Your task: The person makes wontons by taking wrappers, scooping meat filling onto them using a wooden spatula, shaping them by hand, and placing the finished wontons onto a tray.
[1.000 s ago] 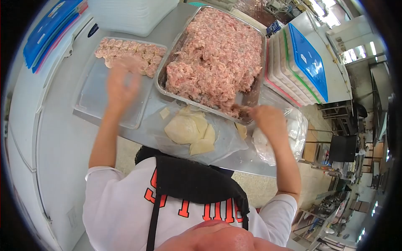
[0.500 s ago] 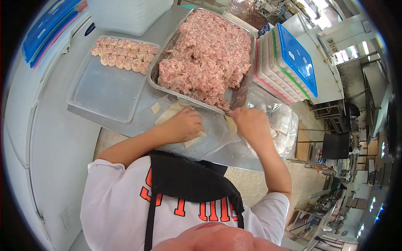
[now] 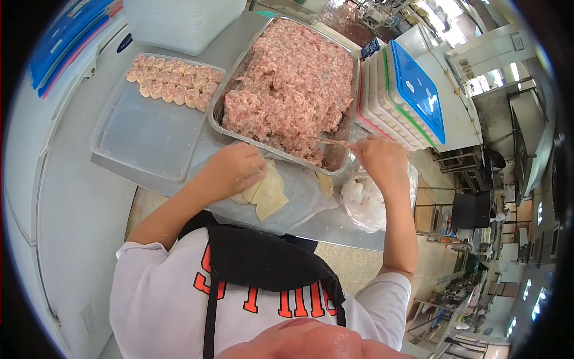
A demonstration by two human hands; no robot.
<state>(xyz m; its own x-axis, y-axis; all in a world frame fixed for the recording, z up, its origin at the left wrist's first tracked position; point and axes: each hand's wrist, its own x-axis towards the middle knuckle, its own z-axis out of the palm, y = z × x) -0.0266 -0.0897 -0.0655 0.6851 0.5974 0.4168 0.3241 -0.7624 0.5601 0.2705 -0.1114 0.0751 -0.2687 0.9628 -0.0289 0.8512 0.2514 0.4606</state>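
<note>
My right hand (image 3: 379, 157) is closed on the handle of a thin spatula (image 3: 335, 142), whose tip touches the minced meat (image 3: 293, 84) in a large metal tray (image 3: 263, 148). Over the pale dough wrappers (image 3: 270, 192) is my left hand (image 3: 236, 169), fingers curled; what they hold, if anything, is hidden. The wrappers lie on a plastic sheet (image 3: 305, 210). To the left, a clear plastic tray (image 3: 146, 137) carries rows of meat-filled dumplings (image 3: 173, 82) along its far side.
Stacked filled boxes with a blue lid (image 3: 418, 90) stand right of the metal tray. A plastic bag with white contents (image 3: 363, 203) lies at the right table edge. Clear containers (image 3: 179, 24) are stacked at the back left, near blue lids (image 3: 66, 45).
My left hand went from the dumpling tray to the wrappers, then shifted slightly left. The spatula moved from the metal tray's near edge back to the meat. The view shifted slightly.
</note>
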